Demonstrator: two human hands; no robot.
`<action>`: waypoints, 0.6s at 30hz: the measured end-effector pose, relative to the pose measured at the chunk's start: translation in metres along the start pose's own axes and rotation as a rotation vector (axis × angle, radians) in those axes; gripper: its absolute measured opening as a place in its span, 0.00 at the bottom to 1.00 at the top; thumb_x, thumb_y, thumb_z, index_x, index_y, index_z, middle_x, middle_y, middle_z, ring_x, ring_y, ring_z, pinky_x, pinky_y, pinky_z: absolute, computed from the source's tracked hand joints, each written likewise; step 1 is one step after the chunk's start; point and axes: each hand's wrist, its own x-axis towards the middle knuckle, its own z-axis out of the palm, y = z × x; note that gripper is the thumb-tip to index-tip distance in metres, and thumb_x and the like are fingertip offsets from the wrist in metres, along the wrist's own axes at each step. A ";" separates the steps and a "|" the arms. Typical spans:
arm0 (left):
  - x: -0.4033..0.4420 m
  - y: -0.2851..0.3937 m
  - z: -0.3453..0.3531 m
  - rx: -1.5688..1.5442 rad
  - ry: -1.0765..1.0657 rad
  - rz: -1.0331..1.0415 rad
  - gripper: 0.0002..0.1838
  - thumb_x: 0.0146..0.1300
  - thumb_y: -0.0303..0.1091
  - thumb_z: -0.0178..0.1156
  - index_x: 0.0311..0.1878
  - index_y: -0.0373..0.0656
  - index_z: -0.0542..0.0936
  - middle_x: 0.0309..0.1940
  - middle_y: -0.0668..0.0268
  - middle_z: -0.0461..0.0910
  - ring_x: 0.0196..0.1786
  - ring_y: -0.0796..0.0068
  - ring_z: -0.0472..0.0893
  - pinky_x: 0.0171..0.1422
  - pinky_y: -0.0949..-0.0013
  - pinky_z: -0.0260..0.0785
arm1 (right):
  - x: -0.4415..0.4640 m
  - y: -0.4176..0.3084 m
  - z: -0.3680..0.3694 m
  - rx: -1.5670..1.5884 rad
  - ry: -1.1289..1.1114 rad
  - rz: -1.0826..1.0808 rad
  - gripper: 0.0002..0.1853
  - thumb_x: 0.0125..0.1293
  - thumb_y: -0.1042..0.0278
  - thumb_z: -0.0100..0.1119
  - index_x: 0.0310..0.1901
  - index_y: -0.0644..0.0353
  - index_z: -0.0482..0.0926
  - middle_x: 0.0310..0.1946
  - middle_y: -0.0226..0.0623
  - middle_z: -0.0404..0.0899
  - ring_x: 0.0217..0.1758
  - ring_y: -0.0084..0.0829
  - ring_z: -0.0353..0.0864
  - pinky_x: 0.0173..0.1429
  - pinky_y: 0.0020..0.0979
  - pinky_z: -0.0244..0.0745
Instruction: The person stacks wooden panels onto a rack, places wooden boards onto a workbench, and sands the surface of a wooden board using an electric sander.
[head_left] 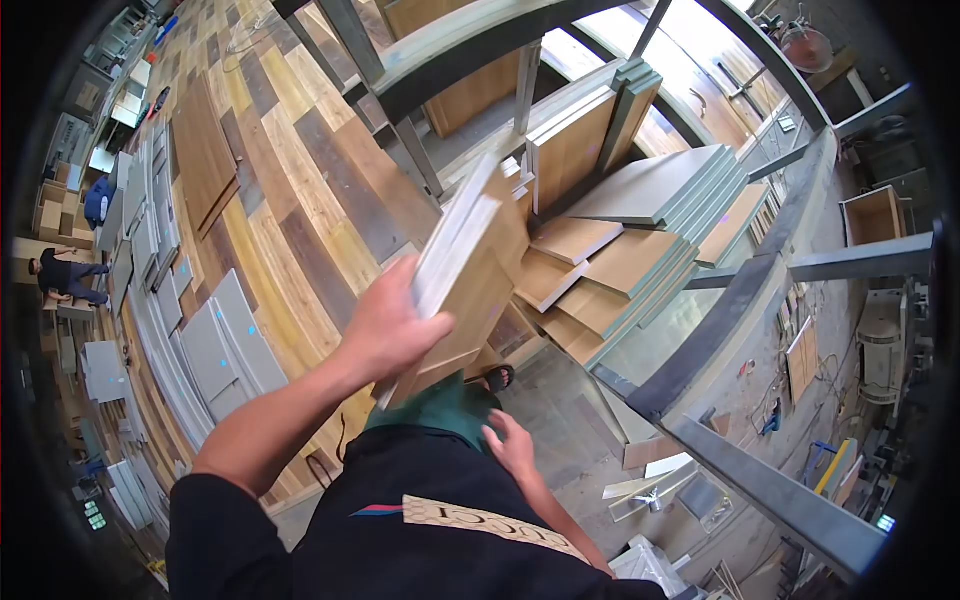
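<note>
My left hand point(392, 322) is wrapped around the long edge of a stack of wood-faced boards with pale edges point(465, 305). The boards are held upright and tilted in front of my body, and their number is hard to make out. My right hand point(512, 445) hangs low by my right side, its fingers loosely apart and holding nothing. Just beyond the held boards, more cut panels point(630, 265) lie in uneven piles on a metal rack, some wood-faced with greenish edges. Thicker panels point(570, 150) stand upright behind them.
A metal frame point(770, 490) crosses on the right, with bars at several heights. Grey panels point(225, 340) lie on the plank-patterned surface point(290, 190) to the left. Another person point(70, 275) stands at the far left. Offcuts point(650, 490) litter the concrete floor.
</note>
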 end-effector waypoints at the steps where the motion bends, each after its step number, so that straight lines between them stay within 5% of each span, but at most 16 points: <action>1: 0.018 0.005 0.002 0.000 -0.006 0.003 0.34 0.49 0.39 0.70 0.58 0.31 0.75 0.48 0.49 0.80 0.50 0.55 0.82 0.60 0.59 0.73 | -0.009 0.022 -0.003 -0.009 0.007 0.049 0.26 0.66 0.58 0.70 0.62 0.59 0.79 0.52 0.48 0.87 0.56 0.41 0.88 0.60 0.39 0.81; 3: 0.059 0.014 0.014 -0.022 0.130 0.232 0.27 0.48 0.40 0.65 0.49 0.32 0.76 0.47 0.42 0.79 0.51 0.42 0.81 0.55 0.49 0.73 | -0.032 0.047 -0.013 -0.060 0.024 0.202 0.25 0.65 0.56 0.69 0.60 0.61 0.81 0.50 0.50 0.88 0.52 0.42 0.89 0.58 0.39 0.82; 10: 0.228 0.066 0.063 -0.010 -0.090 0.355 0.25 0.48 0.39 0.65 0.48 0.32 0.77 0.47 0.41 0.81 0.52 0.40 0.81 0.58 0.49 0.73 | -0.096 0.045 0.017 -0.059 0.232 0.693 0.25 0.63 0.53 0.65 0.56 0.62 0.83 0.43 0.53 0.88 0.50 0.47 0.88 0.57 0.42 0.81; 12: 0.280 0.073 0.091 0.010 0.047 0.465 0.24 0.49 0.40 0.65 0.47 0.33 0.78 0.45 0.42 0.82 0.50 0.40 0.82 0.57 0.49 0.74 | -0.100 0.015 0.042 0.050 0.328 0.770 0.24 0.63 0.54 0.66 0.55 0.62 0.84 0.42 0.53 0.88 0.48 0.46 0.89 0.55 0.42 0.81; 16: 0.365 0.120 0.126 0.099 -0.205 0.346 0.33 0.48 0.41 0.67 0.56 0.31 0.78 0.49 0.40 0.83 0.55 0.44 0.83 0.60 0.53 0.75 | -0.085 -0.039 0.103 0.311 0.576 0.886 0.18 0.63 0.60 0.66 0.49 0.63 0.86 0.34 0.49 0.87 0.38 0.41 0.89 0.48 0.38 0.82; 18: 0.399 0.127 0.152 0.140 -0.176 0.404 0.31 0.49 0.42 0.68 0.55 0.31 0.78 0.50 0.40 0.83 0.55 0.43 0.83 0.60 0.51 0.74 | -0.080 -0.046 0.151 0.347 0.596 0.886 0.15 0.66 0.63 0.60 0.49 0.59 0.86 0.38 0.51 0.87 0.42 0.48 0.88 0.49 0.39 0.81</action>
